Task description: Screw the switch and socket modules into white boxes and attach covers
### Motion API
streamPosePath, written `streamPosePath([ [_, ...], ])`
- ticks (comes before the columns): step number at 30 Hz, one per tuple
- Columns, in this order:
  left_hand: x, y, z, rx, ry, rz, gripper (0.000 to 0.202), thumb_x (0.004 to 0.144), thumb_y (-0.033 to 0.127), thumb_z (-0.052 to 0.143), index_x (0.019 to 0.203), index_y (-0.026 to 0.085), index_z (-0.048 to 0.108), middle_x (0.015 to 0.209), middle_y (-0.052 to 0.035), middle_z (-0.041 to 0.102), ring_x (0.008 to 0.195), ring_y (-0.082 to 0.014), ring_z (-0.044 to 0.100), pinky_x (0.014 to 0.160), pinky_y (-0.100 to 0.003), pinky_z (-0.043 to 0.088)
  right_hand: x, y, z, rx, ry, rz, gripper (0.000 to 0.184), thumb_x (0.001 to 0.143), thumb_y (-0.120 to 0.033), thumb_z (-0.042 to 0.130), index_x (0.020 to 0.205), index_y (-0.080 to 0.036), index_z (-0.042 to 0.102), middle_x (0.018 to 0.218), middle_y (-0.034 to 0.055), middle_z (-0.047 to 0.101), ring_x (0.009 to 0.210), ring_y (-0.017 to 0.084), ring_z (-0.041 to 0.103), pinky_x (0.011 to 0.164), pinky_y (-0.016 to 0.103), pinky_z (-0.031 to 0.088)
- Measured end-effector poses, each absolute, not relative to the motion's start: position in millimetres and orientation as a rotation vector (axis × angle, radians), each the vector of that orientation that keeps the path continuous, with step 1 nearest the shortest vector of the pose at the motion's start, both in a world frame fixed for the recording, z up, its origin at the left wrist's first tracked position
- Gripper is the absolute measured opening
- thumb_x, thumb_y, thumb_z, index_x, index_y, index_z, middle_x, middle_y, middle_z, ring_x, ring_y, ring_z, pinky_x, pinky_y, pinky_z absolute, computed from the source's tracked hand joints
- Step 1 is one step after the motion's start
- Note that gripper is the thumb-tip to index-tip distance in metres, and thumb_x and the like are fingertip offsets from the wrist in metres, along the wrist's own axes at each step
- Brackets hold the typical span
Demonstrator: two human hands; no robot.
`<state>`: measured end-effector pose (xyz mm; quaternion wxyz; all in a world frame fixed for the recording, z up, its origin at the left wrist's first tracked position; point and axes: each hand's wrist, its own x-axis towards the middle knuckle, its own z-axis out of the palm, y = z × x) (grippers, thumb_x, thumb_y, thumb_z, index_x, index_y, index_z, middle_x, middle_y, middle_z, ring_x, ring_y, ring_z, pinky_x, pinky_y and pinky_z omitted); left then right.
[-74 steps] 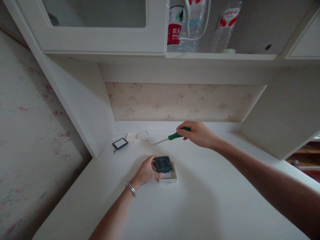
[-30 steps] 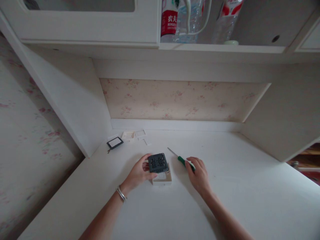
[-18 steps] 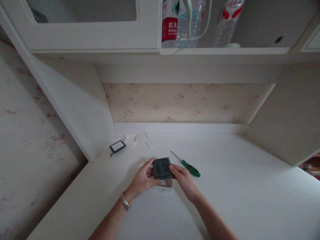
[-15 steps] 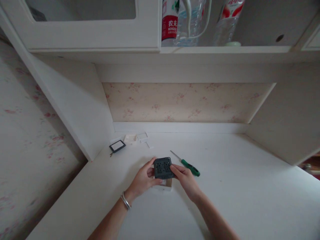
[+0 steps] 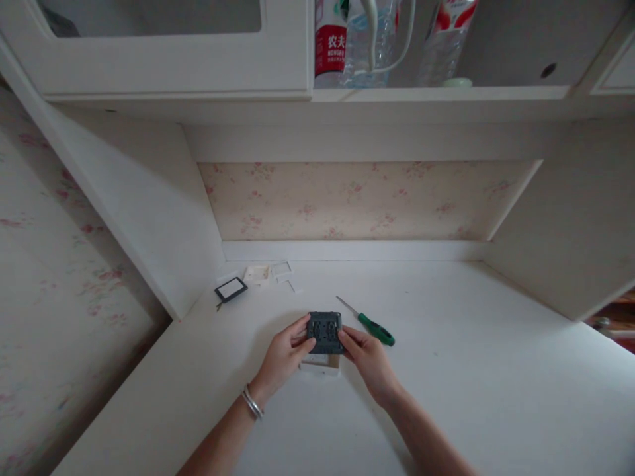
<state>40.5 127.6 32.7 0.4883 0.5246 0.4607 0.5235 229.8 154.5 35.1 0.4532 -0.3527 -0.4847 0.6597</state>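
A dark grey, squarish wall switch body [image 5: 325, 333] with small recesses and fittings on its face is held up between both hands. My left hand [image 5: 282, 350] grips its left edge, thumb on the front and fingers behind. My right hand [image 5: 366, 354] pinches the right edge, thumb at the front. Below the switch body, partly hidden by it, sits a small open white box [image 5: 320, 367] on the white table. Beside my right hand lies a screwdriver [image 5: 376, 328] with a green handle, its shaft pointing to the back left.
At the back left lie a dark frame with a white centre [image 5: 231, 289], a cream square part [image 5: 256, 274] and thin white frames [image 5: 282, 269]. Overhead is a white cabinet [image 5: 183, 69], with plastic bottles [image 5: 331, 49] on its open shelf.
The switch body has been levelled a little, and my left thumb has shifted from its lower edge up onto its face. The camera view has moved slightly.
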Motion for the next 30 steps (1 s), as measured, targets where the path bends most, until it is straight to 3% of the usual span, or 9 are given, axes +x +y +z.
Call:
streamPosePath([
  [5, 40, 129, 26, 1.291, 1.265, 1.236, 0.047, 0.077, 0.038, 0.068, 0.118, 0.015, 0.061, 0.113, -0.0094, 0.066, 0.099, -0.026, 0.065, 0.09, -0.038, 0.051, 228, 155, 26, -0.908, -1.137, 1.567, 0.067, 0.072, -0.048, 0.069, 0.13, -0.02, 0.052, 0.089, 0.0058, 0.073, 0.084, 0.022, 0.067, 0.087, 0.044, 0.05],
  [8, 39, 129, 26, 1.341, 1.362, 1.245, 0.037, 0.078, 0.039, 0.067, 0.106, 0.016, 0.068, 0.107, -0.009, 0.069, 0.095, -0.0261, 0.065, 0.089, -0.036, 0.051, 227, 156, 20, -0.975, -1.228, 1.466, 0.049, 0.073, -0.048, 0.068, 0.111, -0.018, 0.066, 0.094, 0.0074, 0.072, 0.086, 0.023, 0.066, 0.083, 0.041, 0.052],
  [11, 38, 129, 26, 1.378, 1.396, 1.263, 0.03, 0.079, 0.038, 0.065, 0.101, 0.019, 0.071, 0.104, -0.0074, 0.07, 0.093, -0.0254, 0.066, 0.088, -0.035, 0.05, 227, 157, 14, -1.019, -1.327, 1.366, 0.037, 0.076, -0.047, 0.064, 0.098, -0.017, 0.07, 0.097, 0.0077, 0.071, 0.087, 0.024, 0.065, 0.079, 0.038, 0.053],
  [16, 37, 130, 23, 1.415, 1.398, 1.284, 0.024, 0.08, 0.038, 0.063, 0.095, 0.021, 0.072, 0.099, -0.0052, 0.071, 0.092, -0.0246, 0.065, 0.086, -0.034, 0.049, 228, 158, 9, -1.024, -1.435, 1.253, 0.033, 0.08, -0.047, 0.06, 0.094, -0.019, 0.069, 0.091, 0.0064, 0.07, 0.081, 0.022, 0.064, 0.073, 0.035, 0.052],
  [22, 37, 131, 25, 1.3, 1.337, 1.306, 0.024, 0.074, 0.033, 0.069, 0.092, 0.017, 0.071, 0.095, -0.007, 0.071, 0.088, -0.0234, 0.065, 0.084, -0.033, 0.05, 229, 156, 10, -1.053, -1.506, 1.153, 0.031, 0.081, -0.046, 0.058, 0.095, -0.02, 0.07, 0.093, 0.0063, 0.071, 0.084, 0.022, 0.064, 0.078, 0.036, 0.05],
  [30, 39, 128, 34, 1.191, 1.287, 1.28, 0.038, 0.071, 0.032, 0.072, 0.104, 0.015, 0.064, 0.101, -0.0083, 0.068, 0.089, -0.0236, 0.066, 0.081, -0.034, 0.051, 229, 153, 13, -1.08, -1.534, 1.092, 0.027, 0.082, -0.042, 0.058, 0.093, -0.022, 0.071, 0.094, 0.0058, 0.071, 0.087, 0.023, 0.064, 0.078, 0.034, 0.049],
])
